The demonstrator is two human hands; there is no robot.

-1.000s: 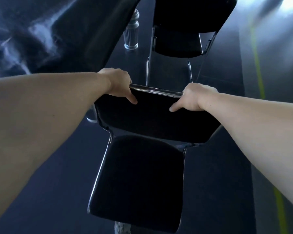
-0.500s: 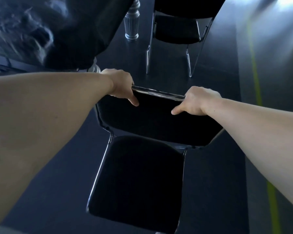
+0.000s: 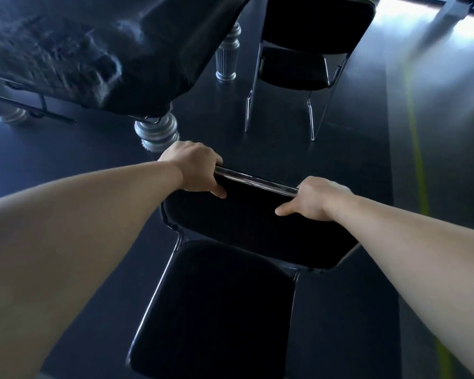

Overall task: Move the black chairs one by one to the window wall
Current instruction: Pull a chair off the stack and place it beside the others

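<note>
A black chair (image 3: 216,305) with a chrome frame is right below me, its seat toward me and its padded back farther off. My left hand (image 3: 195,170) grips the left end of the chrome top rail. My right hand (image 3: 315,199) grips the right end of the same rail. A second black chair (image 3: 298,67) stands farther ahead on the dark floor, apart from the one I hold.
A table under a black cover (image 3: 99,50) fills the upper left, with turned silver legs (image 3: 156,132) close to my left hand. A yellow-green line (image 3: 419,160) runs along the floor at right. Bright light falls on the floor at the top right.
The chair in my hands has drawn back from the table and the far chair. More of the table's legs and floor now show ahead. Both grips are unchanged.
</note>
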